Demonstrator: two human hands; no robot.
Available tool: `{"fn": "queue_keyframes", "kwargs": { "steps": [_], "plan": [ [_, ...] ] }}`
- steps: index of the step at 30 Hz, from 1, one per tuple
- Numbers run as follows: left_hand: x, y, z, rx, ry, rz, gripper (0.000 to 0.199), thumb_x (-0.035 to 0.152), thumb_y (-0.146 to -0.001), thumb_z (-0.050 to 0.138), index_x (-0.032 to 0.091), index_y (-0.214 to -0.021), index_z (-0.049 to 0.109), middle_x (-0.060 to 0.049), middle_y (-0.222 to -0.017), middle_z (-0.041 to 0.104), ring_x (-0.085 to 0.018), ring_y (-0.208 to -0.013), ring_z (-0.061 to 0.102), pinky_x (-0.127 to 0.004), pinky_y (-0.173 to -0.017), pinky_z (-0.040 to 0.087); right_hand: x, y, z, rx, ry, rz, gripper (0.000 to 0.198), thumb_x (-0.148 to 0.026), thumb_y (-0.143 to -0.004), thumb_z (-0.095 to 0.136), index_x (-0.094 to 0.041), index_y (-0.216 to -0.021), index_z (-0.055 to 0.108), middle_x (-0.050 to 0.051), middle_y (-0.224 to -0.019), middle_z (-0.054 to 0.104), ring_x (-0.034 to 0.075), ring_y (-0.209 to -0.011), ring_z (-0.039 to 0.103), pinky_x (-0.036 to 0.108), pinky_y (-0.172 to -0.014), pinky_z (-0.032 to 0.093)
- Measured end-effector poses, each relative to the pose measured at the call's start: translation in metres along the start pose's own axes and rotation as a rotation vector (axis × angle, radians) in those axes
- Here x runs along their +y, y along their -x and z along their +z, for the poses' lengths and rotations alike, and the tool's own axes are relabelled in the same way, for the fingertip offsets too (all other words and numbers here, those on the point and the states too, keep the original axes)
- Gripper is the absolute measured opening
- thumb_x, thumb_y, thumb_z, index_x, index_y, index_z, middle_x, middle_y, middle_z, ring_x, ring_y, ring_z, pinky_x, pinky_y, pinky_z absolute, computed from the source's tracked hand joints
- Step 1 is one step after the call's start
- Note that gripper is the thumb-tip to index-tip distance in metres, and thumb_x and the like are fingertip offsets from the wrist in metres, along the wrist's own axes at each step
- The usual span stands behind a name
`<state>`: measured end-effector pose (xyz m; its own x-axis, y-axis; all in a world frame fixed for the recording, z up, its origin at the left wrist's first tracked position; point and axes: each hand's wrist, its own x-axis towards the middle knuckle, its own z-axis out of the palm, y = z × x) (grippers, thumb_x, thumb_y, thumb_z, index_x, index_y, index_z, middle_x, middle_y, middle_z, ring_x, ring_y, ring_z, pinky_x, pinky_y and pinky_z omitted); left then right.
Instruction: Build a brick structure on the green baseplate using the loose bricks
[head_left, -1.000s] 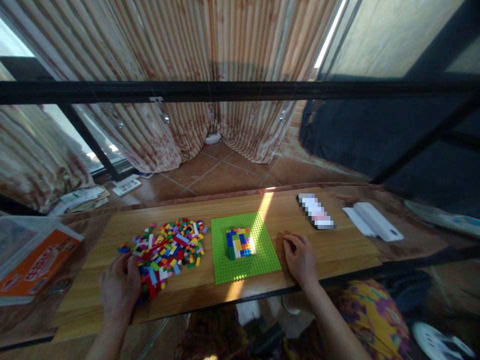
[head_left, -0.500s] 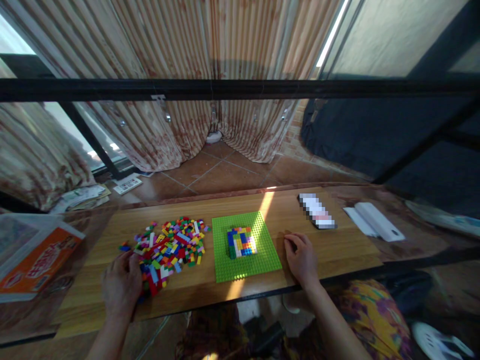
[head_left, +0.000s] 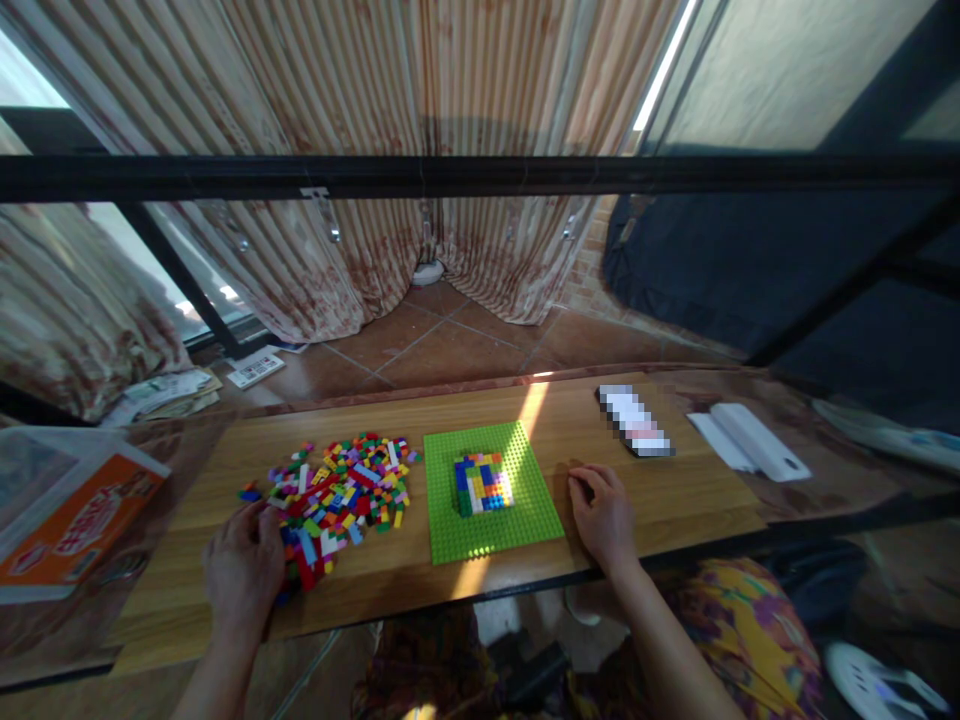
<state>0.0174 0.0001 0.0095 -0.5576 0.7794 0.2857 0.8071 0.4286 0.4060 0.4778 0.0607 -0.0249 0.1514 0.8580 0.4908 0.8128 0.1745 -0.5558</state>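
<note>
My left hand rests on the table at the left edge of a loose pile of small toy building bricks in many colours. Its fingers curl downward against the nearest bricks, and whatever is under the fingertips is hidden. Right of the pile lies a green studded baseplate. Near its middle sits a low block of joined bricks, blue, white, yellow and orange among them. My right hand lies on the table just right of the baseplate, apart from it. Its fingers and thumb are loosely curled together, with nothing visible in them.
A phone with a blurred screen lies at the back right of the wooden table. Beyond it is a white object. A clear box with an orange label stands at the far left. A dark bar crosses in front.
</note>
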Motion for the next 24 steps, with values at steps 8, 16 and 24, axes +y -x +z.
{"fn": "queue_keyframes", "kwargs": {
  "steps": [8,16,24],
  "plan": [
    [0.0022,-0.0004,-0.0011,-0.006,0.014,-0.011,0.049,0.045,-0.084,0.034,0.011,-0.104,0.063,-0.019,-0.114,0.065,-0.033,-0.112,0.057,-0.048,-0.103,0.040,-0.0008,-0.0001,-0.0004,0.010,0.014,-0.013,0.022,-0.030,-0.088,0.051,-0.017,-0.089,0.069,0.012,-0.095,0.065,0.023,-0.089,0.059,0.039,-0.081,0.050],
    [0.0009,-0.0007,0.0005,-0.007,0.025,-0.012,0.049,0.045,-0.084,0.034,0.012,-0.103,0.064,-0.017,-0.114,0.065,-0.033,-0.113,0.057,-0.048,-0.103,0.040,-0.0016,0.0000,-0.0012,0.003,0.016,-0.006,0.021,-0.029,-0.087,0.052,-0.017,-0.089,0.069,0.012,-0.095,0.065,0.024,-0.090,0.060,0.040,-0.082,0.050],
    [-0.0010,-0.0010,0.0025,0.011,0.017,0.008,0.049,0.044,-0.085,0.033,0.010,-0.102,0.064,-0.020,-0.114,0.065,-0.034,-0.113,0.057,-0.049,-0.102,0.041,-0.0014,-0.0002,-0.0010,-0.009,0.004,0.001,0.022,-0.030,-0.087,0.052,-0.016,-0.089,0.069,0.012,-0.094,0.065,0.023,-0.091,0.060,0.040,-0.082,0.050]
  ]
}}
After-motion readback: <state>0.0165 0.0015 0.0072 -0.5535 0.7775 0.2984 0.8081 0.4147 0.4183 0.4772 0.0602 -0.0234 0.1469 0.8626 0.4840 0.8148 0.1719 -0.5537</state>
